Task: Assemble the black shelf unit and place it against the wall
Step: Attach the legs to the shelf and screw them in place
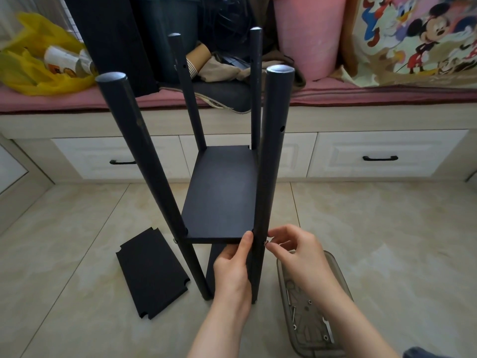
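Hands nearest: left hand point(233, 270) grips the front edge of the fitted shelf board point(224, 177) by the near-right pole point(271, 151), thumb up against the corner. Right hand point(296, 251) pinches a small screw point(265, 243) at the pole's side hole, other fingers loosely curled. Shelf unit point(219, 215) stands upright on the tile floor point(77, 228), near the drawer bench point(374, 156), not yet at a wall.

Judgement: light, wobbly until screwed; near-left pole point(144, 156) leans outward. Poles are smooth matte tubes, capped tops, cross-drilled holes; probably slick, so hold low at the board joints. Boards are matte black, flat, with notched corners. Spare board point(152, 273) lies flat at left. Clear plastic tray point(312, 344) holds loose hardware.
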A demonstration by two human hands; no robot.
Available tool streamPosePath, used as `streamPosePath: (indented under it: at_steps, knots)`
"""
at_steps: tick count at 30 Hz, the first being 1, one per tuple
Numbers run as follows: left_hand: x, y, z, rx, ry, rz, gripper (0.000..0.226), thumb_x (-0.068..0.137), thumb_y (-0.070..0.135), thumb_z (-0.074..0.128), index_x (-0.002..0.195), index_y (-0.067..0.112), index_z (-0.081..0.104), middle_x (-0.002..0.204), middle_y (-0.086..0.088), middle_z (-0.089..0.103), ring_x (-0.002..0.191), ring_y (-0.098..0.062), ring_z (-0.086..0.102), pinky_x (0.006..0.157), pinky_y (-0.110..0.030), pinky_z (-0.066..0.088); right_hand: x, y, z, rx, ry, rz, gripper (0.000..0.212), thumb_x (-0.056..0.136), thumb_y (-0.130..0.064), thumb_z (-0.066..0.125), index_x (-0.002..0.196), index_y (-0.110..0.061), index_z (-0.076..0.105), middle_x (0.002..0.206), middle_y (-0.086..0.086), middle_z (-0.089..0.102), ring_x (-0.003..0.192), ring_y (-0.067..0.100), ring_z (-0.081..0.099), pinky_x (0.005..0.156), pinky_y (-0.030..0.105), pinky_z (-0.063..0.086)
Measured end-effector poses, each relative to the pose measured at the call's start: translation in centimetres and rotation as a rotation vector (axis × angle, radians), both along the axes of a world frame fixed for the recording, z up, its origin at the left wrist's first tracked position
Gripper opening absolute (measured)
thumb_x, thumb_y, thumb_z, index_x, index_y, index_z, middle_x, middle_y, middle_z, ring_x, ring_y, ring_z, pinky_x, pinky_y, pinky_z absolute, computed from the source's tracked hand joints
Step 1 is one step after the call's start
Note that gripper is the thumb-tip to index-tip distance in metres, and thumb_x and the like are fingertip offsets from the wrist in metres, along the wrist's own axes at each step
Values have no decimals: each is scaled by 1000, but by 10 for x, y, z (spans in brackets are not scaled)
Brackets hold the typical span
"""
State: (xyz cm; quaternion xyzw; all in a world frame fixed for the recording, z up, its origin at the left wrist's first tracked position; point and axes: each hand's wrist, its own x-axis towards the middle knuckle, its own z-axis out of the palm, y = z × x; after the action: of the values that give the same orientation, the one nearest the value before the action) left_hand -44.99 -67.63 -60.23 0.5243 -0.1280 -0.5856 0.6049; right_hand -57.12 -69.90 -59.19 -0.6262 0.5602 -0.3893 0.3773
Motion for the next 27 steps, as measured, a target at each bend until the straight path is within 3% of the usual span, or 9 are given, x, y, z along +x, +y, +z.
streamPosePath:
  at_steps: [6, 17, 20, 23, 27]
  knots:
    - [-1, 2, 5, 1, 73, 3, 21, 92, 25, 67, 103, 7, 72, 92, -5, 79, 75, -6, 75, 46, -10, 49, 1, -1, -2, 6, -14, -7, 24, 86, -18, 76, 84, -39, 64, 74, -18, 68, 76, -2, 64, 63, 11, 48]
    - [-2, 2, 6, -13, 83, 0, 27, 95, 29, 63, 111, 8, 70, 102, -8, 78, 86, -12, 75, 54, -12, 52, 2, -2, -6, 17, -37, -8, 12, 88, -22, 74, 90, -33, 68, 83, -13, 71, 79, 0, 66, 70, 17, 54]
    - [0, 2, 6, -9, 13, -13, 28, 94, 30, 64, 111, 9, 71, 101, -4, 78, 86, -7, 74, 52, -8, 50, 2, -2, -9, 18, -52, -4, 12, 89, -23, 73, 90, -33, 68, 84, -13, 71, 79, -2, 65, 68, 14, 53]
    - [1, 5, 7, 6, -92, -47, 20, 96, 30, 64, 108, 16, 70, 89, 11, 78, 76, 6, 71, 49, -5, 46, 3, -3, -10, 36, -78, -7, 10, 88, -22, 74, 91, -31, 69, 84, -11, 72, 79, -1, 65, 66, 14, 51]
    - [11, 8, 10, 58, -342, -121, 10, 98, 36, 62, 97, 29, 69, 82, 22, 75, 78, 10, 68, 64, -12, 45, 2, -8, -9, 106, -133, 13, 13, 85, -21, 76, 91, -30, 69, 88, -11, 72, 83, 3, 67, 72, 22, 56]
